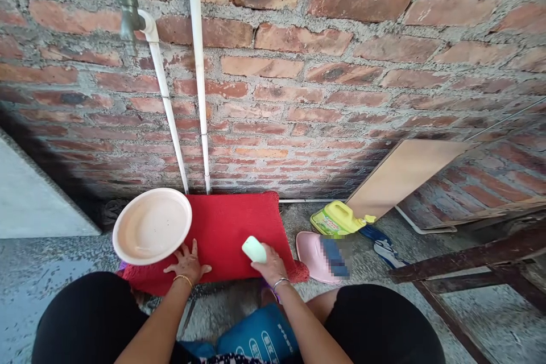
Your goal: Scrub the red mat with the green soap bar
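Note:
A red cloth (232,233) with a frilly edge lies spread over a low, flat support in front of me. My left hand (187,264) rests on its front left part, fingers spread flat and holding nothing, just below a pale pink basin (153,226). The basin sits at the cloth's left end, with what looks like a little water inside. In my right hand (271,264) is a smooth, pale green rounded block (255,249), held over the right part of the cloth. Whether it is soap or the back of a brush, I cannot tell; its underside is hidden.
Right of the cloth stand a pink container (309,253) and a yellow jug (336,217). A board (405,173) leans on the brick wall (298,96). Wooden legs (452,284) are at right. A tap (128,8) and white pipes (198,68) run along the wall.

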The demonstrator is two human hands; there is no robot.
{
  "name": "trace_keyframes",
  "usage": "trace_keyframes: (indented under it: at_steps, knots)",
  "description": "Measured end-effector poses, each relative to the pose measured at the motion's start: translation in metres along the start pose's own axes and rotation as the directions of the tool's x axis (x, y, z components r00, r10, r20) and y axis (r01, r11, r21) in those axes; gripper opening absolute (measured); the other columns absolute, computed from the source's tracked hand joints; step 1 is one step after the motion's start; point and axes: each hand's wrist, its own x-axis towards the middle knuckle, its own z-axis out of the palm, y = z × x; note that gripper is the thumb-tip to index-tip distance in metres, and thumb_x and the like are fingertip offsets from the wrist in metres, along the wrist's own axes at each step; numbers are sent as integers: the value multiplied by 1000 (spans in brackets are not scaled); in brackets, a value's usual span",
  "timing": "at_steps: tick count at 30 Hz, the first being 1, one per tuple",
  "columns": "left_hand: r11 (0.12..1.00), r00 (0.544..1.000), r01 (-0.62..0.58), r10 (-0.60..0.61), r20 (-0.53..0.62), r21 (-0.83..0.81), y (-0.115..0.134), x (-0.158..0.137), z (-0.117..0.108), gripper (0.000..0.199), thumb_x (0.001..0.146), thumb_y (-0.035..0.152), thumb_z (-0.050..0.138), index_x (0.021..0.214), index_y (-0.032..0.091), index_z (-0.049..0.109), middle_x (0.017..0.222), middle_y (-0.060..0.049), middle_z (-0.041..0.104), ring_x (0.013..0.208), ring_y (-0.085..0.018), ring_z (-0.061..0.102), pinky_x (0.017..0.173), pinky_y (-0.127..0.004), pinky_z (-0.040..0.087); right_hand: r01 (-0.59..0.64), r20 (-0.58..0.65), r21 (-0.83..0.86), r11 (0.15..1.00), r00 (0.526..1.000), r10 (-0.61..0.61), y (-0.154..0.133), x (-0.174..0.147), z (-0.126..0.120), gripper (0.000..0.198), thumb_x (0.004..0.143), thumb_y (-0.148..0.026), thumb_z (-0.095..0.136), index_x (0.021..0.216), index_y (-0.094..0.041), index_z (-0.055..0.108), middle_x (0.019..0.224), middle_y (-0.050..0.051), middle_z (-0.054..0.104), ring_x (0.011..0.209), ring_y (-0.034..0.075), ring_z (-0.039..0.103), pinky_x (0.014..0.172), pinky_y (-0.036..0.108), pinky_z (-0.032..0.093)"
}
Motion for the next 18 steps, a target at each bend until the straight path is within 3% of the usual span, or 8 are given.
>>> trace_keyframes:
  at_steps: [3, 5, 7, 9, 11, 14, 16, 18]
  knots:
    - [1000, 1000, 8, -8, 6, -2, 0, 0, 0, 92, 74, 57, 58, 147, 35, 7, 157, -16, 4, 136, -49, 13, 82, -80, 29, -1, 59, -77, 997, 998, 6, 0, -4, 2, 69, 61, -30, 70, 126, -21, 52, 119, 8, 62, 109, 26, 56, 91, 37, 40]
    - [1000, 1000, 10, -10, 11, -3, 0, 0, 0, 92, 74, 57, 58, 147, 35, 7, 157, -16, 4, 136, -49, 13, 82, -79, 29, -174, -9, -41, 984, 985, 173, 20, -4, -9, 65, 63, -34, 68, 125, -22, 52, 118, 8, 62, 107, 26, 57, 89, 36, 42]
    - [1000, 1000, 6, -6, 2, -3, 1, 1, 1, 91, 74, 58, 58, 147, 34, 7, 156, -17, 5, 135, -49, 13, 81, -80, 30, -385, -80, 31, 922, 919, 386, 44, -2, -23, 59, 69, -41, 63, 123, -19, 53, 116, 11, 63, 102, 27, 60, 82, 37, 45]
    - [1000, 1000, 7, -7, -3, 1, 1, 1, 2, 92, 74, 58, 58, 147, 34, 7, 156, -17, 6, 135, -50, 13, 81, -80, 30, -502, -119, 91, 860, 852, 510, 57, 1, -30, 58, 72, -48, 58, 121, -16, 53, 113, 15, 63, 96, 28, 62, 77, 38, 47]
    - [1000, 1000, 12, -12, -3, 7, 1, 1, 2, 92, 74, 58, 58, 147, 34, 7, 156, -17, 7, 135, -49, 13, 81, -79, 31, -445, -134, 124, 887, 878, 460, 50, 2, -26, 60, 72, -48, 58, 121, -14, 52, 112, 16, 64, 96, 27, 62, 78, 37, 47]
    - [1000, 1000, 14, -14, -2, 11, 1, 1, 2, 92, 74, 58, 58, 147, 35, 7, 156, -16, 8, 135, -49, 14, 81, -79, 31, -178, -100, 89, 980, 977, 187, 17, 0, -2, 64, 67, -40, 65, 125, -16, 51, 115, 11, 63, 103, 24, 59, 85, 33, 44]
    - [1000, 1000, 10, -10, 3, 8, 0, 1, 2, 92, 74, 58, 58, 147, 35, 7, 156, -16, 7, 135, -49, 14, 81, -79, 32, -42, -39, -14, 999, 998, 42, 0, -2, 12, 67, 64, -36, 68, 126, -19, 51, 118, 10, 61, 107, 26, 56, 89, 35, 41]
    - [1000, 1000, 5, -5, 10, 0, 0, 3, 2, 93, 73, 58, 59, 147, 35, 7, 156, -17, 6, 136, -49, 14, 81, -78, 32, -28, -29, -100, 995, 999, 25, 3, -1, 17, 67, 62, -36, 69, 125, -22, 52, 118, 10, 61, 109, 28, 55, 89, 38, 40]
